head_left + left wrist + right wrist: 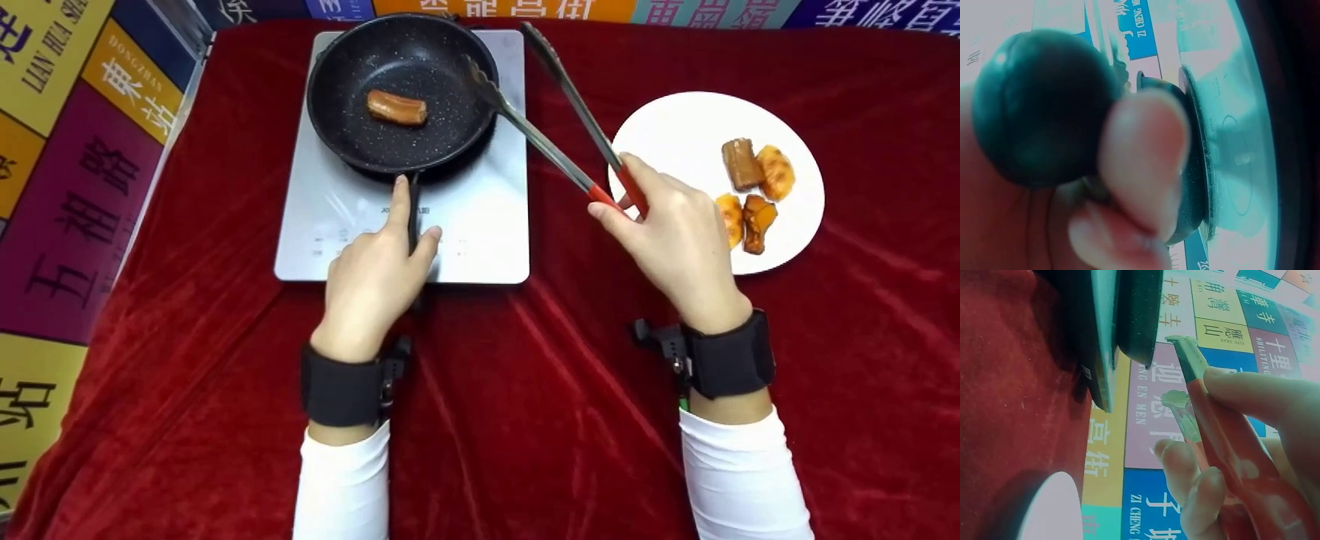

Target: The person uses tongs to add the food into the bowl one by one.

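Nearest the head camera: my white sleeves [343,480], black wrist straps [341,390] just ahead of them. Left hand [375,262]: fingers curled round the pan handle [414,214], index laid straight along it, thumb on its right side; handle's rounded end shows big and blurred in the left wrist view. Frying pan [442,142], black, speckled, straight ahead of my left fingertips, on a silver cooktop [495,225]. Inside it, ahead of that index: one brown sausage-like piece [397,109], apart from both hands. Right hand [675,232]: thumb and fingers wrapped round the red grips of metal tongs [544,148], tong arms spread. Tips reach ahead and left of my right fingers, one overlapping the pan's right rim in the head view; can't tell whether it touches. White plate [667,127] mostly right of those fingers, partly hidden by the hand: brown chunk [742,163] beside a golden slice [776,172]; nearer me, a brown glossy piece [757,223] beside a half-hidden second slice [730,225]. Red cloth [525,412] beneath; character-printed panels [90,217] ahead and left of my fingers.
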A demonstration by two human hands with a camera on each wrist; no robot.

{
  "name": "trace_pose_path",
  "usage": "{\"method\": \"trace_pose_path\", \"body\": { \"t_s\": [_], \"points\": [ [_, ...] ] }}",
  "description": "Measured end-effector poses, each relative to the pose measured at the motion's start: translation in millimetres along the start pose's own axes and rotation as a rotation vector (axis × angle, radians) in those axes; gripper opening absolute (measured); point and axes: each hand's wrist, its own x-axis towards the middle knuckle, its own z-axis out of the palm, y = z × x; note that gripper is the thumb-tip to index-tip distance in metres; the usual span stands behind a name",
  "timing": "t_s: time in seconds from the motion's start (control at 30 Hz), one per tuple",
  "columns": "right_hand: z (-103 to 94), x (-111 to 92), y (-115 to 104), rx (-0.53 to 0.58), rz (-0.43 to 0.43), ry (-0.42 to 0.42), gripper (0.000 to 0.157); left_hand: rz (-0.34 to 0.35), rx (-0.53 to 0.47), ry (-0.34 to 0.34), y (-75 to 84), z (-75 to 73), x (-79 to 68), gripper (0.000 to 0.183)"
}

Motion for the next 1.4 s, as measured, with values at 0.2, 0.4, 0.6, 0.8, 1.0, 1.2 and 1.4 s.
{"method": "trace_pose_path", "body": {
  "t_s": [0.2,0.4,0.6,0.8,1.0,1.2,1.4],
  "points": [
    [-11.4,-2.6,3.8,-0.006,0.004,0.034,0.053,0.003,0.002,-0.003,0.8,1.0,1.2,0.069],
    [-18.7,-7.0,8.3,-0.012,0.048,0.019,0.054,0.005,-0.001,-0.012,1.8,2.1,1.8,0.069],
    [-22.1,-14.5,13.4,-0.033,0.067,0.011,0.054,0.000,0.004,-0.019,3.8,3.1,2.2,0.068],
    [-22.6,-24.0,25.8,-0.069,0.066,0.006,0.052,0.005,0.009,-0.018,4.9,3.5,2.6,0.068],
    [-29.7,-36.7,43.7,-0.117,0.076,0.020,0.053,0.013,0.010,-0.018,4.7,3.0,1.7,0.069],
    [-37.7,-46.7,55.9,-0.150,0.135,-0.006,0.049,0.009,0.010,-0.022,2.8,0.5,0.5,0.070],
    [-45.3,-53.8,65.0,-0.157,0.156,-0.001,0.054,0.004,0.000,-0.022,1.2,-1.3,-1.0,0.070]
  ]
}}
